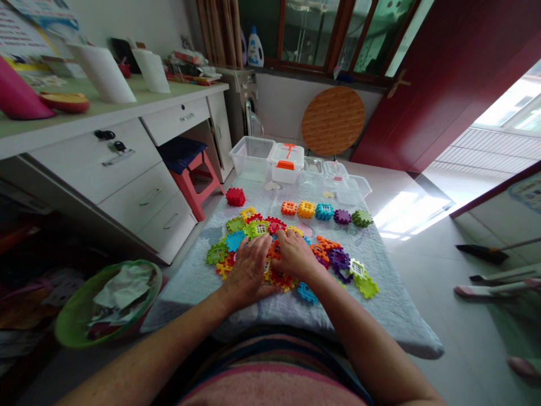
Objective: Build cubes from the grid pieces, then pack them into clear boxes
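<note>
1. A loose pile of multicoloured, notch-edged plastic tiles lay on the near half of a counter draped in pale blue-grey cloth, right in front of the person.
2. The left hand was spread low over the left part of the pile, its fingers fairly straight and close together. Whether its grip held a tile could not be told.
3. The right hand touched the middle of the pile with fingers curled down. Its grip looked narrow, but the fingertips were hidden among the tiles, so any hold was unclear.
4. Farther off stood single-colour stacks: a red plastic stack on the left and, in a row to the right, orange, yellow, blue, purple and dull green ones. A far reach with a low wrist could have toppled one.
5. A bright blue notched tile lay just beside the right forearm; a sideways sweep of that arm might have dragged it towards the near edge.
6. Tiles overlapped closely, so lifting one could have pulled up a neighbour caught by its notches.
7. The cloth was wrinkled; a tug on it might have shifted the stacks.
</note>
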Tool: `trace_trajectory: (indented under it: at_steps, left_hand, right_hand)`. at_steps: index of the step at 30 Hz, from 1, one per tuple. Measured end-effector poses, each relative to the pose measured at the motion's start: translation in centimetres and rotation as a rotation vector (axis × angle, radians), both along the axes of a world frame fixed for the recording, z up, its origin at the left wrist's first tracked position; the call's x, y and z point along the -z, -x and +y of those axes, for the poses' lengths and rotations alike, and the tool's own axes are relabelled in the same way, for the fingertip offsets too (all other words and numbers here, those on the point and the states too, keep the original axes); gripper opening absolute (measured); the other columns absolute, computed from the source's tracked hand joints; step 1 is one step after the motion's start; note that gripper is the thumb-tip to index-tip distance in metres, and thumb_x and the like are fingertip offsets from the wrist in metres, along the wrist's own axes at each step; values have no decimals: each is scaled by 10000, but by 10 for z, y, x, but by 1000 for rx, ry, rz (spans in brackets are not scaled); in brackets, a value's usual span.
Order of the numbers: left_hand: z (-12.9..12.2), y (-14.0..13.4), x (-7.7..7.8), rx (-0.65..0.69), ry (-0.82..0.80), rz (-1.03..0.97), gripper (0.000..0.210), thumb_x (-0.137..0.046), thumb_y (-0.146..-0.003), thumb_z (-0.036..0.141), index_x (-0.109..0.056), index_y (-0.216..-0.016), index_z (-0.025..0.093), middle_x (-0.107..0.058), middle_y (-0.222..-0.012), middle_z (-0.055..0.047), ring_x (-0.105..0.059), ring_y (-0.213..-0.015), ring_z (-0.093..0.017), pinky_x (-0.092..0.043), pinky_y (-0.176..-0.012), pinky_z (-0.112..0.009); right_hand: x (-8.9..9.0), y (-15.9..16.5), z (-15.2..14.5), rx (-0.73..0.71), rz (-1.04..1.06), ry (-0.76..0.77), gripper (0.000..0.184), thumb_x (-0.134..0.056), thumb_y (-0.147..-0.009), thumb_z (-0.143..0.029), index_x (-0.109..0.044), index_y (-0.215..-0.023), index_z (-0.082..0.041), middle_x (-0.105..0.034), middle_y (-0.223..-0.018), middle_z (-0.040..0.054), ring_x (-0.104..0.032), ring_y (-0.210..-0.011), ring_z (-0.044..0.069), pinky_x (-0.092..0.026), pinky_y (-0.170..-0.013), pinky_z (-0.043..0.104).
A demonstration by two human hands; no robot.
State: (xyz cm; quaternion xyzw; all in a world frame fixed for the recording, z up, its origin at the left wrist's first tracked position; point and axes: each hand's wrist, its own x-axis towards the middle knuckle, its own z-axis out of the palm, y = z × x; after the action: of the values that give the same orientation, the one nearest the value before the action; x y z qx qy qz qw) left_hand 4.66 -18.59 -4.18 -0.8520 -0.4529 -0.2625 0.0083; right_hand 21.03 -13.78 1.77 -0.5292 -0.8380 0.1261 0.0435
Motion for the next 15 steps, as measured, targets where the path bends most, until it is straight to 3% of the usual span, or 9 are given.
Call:
trace_trajectory:
  at_steps: [9,15]
  left_hand:
    - [4,-3,-1,27,-1,-35,1151,-667,-738,642,2,-1530,145,-401,-1449,-234,-362,-1352,-388,-236,-1127,-591]
    - [8,-10,-7,18,-9,-50,1045,-679,-777,545,-64,-1528,159,-445,-1428,-206,-391,-1333,-367,-246,-1127,-578]
  right_hand:
    - [8,-7,6,-10,104,-52,456,-620,-700,-281,-494,-1123,-169,-540,-1042,107,-519,-956,246,-422,-851,361]
    - [5,-27,19,67,216,-112,448,-604,-722,-258,-505,-1151,-171,-533,-1037,97,-522,-957,233,-427,-859,350]
